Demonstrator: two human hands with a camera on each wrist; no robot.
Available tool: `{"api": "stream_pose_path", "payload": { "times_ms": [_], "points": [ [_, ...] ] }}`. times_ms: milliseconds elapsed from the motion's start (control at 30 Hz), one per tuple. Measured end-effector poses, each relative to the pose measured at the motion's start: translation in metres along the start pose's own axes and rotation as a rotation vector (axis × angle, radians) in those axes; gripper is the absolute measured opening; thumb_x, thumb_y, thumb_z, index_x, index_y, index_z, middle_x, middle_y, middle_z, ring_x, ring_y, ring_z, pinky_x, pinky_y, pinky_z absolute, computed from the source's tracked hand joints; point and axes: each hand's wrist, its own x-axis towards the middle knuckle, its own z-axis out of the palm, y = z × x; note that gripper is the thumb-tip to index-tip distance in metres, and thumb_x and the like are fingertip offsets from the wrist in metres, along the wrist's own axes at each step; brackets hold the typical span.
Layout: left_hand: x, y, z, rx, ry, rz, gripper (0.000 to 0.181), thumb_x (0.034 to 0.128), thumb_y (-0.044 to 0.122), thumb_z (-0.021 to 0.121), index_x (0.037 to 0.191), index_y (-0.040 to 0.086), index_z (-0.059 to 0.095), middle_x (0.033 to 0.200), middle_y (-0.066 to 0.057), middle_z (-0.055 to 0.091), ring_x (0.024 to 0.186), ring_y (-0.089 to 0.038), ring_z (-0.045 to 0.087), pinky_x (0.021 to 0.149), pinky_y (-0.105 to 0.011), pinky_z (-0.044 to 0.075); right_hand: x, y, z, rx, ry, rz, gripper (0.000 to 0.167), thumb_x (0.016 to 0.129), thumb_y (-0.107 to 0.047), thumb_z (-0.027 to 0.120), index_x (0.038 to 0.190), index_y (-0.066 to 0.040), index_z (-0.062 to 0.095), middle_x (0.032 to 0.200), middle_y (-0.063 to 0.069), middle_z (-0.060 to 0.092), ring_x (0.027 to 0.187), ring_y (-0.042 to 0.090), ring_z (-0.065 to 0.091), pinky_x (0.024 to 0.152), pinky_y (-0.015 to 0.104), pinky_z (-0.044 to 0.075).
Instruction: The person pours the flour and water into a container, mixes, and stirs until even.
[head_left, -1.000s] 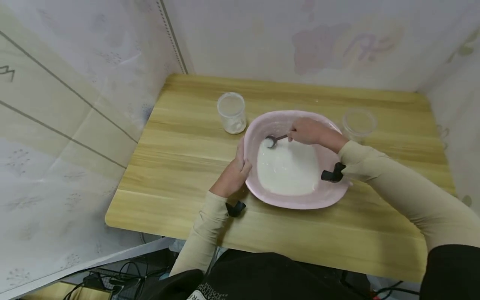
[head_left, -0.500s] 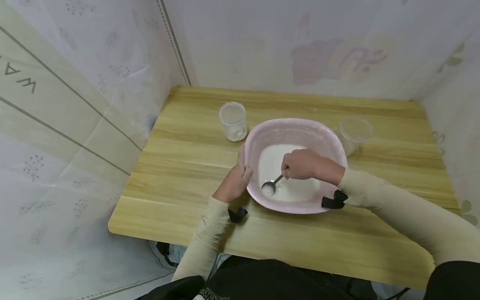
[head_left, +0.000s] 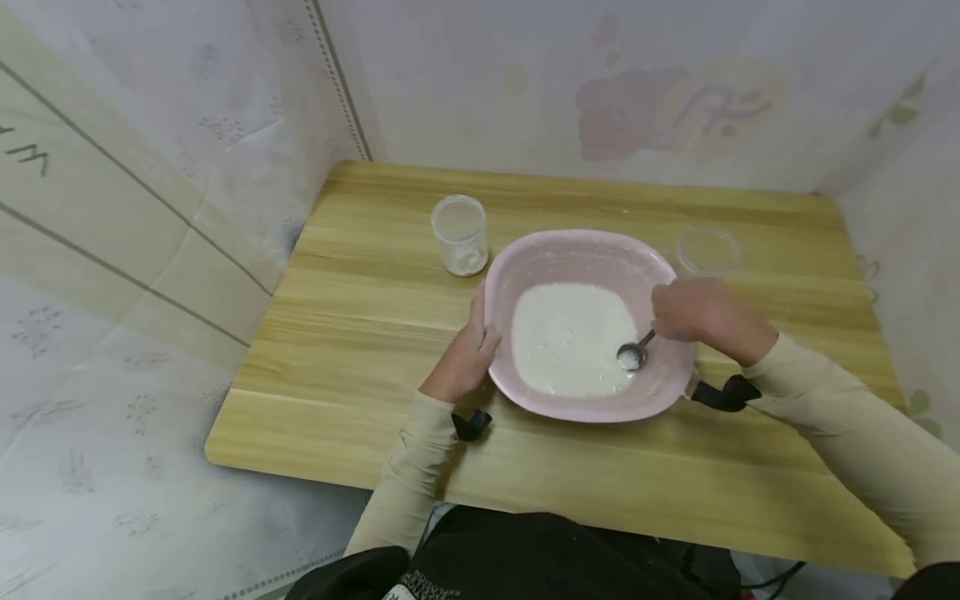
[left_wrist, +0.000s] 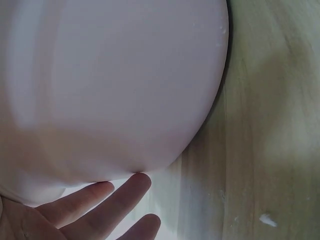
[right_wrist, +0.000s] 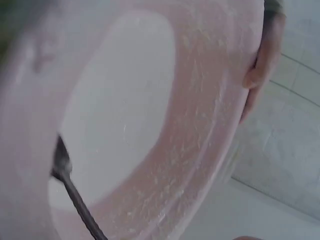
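In the head view a pink basin [head_left: 581, 410] holds smooth white liquid [head_left: 566, 333]. My left hand [head_left: 463, 357] grips its left side, thumb at the rim; the left wrist view shows those fingers [left_wrist: 107, 212] touching the basin's outer wall [left_wrist: 125, 85]. My right hand [head_left: 705, 318], over the basin's right rim, pinches the handle of a dark spoon [head_left: 632, 357]. The spoon's bowl, with some white in it, is at the liquid's right edge. In the right wrist view the spoon [right_wrist: 80, 202] slants over the liquid [right_wrist: 120, 95]; my right hand's grip is not clearly visible there.
A clear jar [head_left: 461, 237] with white matter at its bottom stands behind the basin's left side on the wooden table [head_left: 337, 350]. Another clear container [head_left: 707, 250] stands behind my right hand. Patterned sheets surround the table's back and sides.
My right hand has moved the spoon from the basin's left side, first toward the front, then across to the right. My left hand keeps its grip on the basin. The head view has shifted slightly.
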Motion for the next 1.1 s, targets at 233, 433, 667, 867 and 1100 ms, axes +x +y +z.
{"api": "stream_pose_path", "payload": {
  "times_ms": [233, 433, 667, 867, 1100],
  "points": [
    [0.000, -0.001, 0.001, -0.023, 0.019, 0.012, 0.077, 0.1052, 0.017, 0.034, 0.169, 0.027, -0.009, 0.153, -0.034, 0.046, 0.109, -0.040, 0.071, 0.095, -0.054, 0.059, 0.012, 0.012, -0.009, 0.144, 0.048, 0.008, 0.025, 0.098, -0.016, 0.053, 0.080, -0.001, 0.061, 0.073, 0.011, 0.055, 0.063, 0.023, 0.049, 0.060, 0.037, 0.042],
    [-0.001, -0.001, 0.003, -0.013, 0.015, 0.004, 0.077, 0.1054, 0.015, 0.034, 0.169, 0.026, -0.009, 0.157, -0.033, 0.041, 0.113, -0.042, 0.070, 0.100, -0.054, 0.057, 0.032, 0.016, -0.010, 0.257, 0.094, 0.052, 0.025, 0.099, -0.012, 0.047, 0.081, -0.002, 0.061, 0.074, 0.011, 0.055, 0.064, 0.023, 0.046, 0.058, 0.035, 0.038],
    [0.001, -0.002, 0.002, -0.004, 0.017, 0.033, 0.079, 0.1029, 0.016, 0.034, 0.169, 0.027, -0.008, 0.148, -0.035, 0.050, 0.105, -0.039, 0.073, 0.088, -0.052, 0.062, 0.066, 0.003, -0.021, 0.250, 0.109, 0.010, 0.032, 0.103, -0.013, 0.045, 0.090, 0.002, 0.069, 0.085, 0.016, 0.062, 0.071, 0.024, 0.048, 0.068, 0.040, 0.042],
    [0.004, 0.002, 0.000, 0.041, 0.014, 0.022, 0.078, 0.1038, 0.017, 0.033, 0.168, 0.020, -0.010, 0.150, -0.036, 0.049, 0.114, -0.041, 0.070, 0.098, -0.054, 0.058, 0.089, -0.033, -0.017, 0.214, 0.132, -0.107, 0.032, 0.098, -0.018, 0.051, 0.072, -0.009, 0.068, 0.067, -0.001, 0.053, 0.060, 0.015, 0.039, 0.062, 0.030, 0.033],
    [-0.001, 0.004, 0.001, 0.078, 0.006, -0.023, 0.078, 0.1045, 0.019, 0.034, 0.168, 0.022, -0.012, 0.150, -0.037, 0.048, 0.117, -0.042, 0.068, 0.101, -0.054, 0.056, 0.069, -0.073, -0.007, 0.145, -0.086, -0.158, 0.025, 0.097, -0.028, 0.058, 0.086, -0.012, 0.075, 0.077, -0.001, 0.067, 0.064, 0.014, 0.049, 0.058, 0.028, 0.037]
  ]
}}
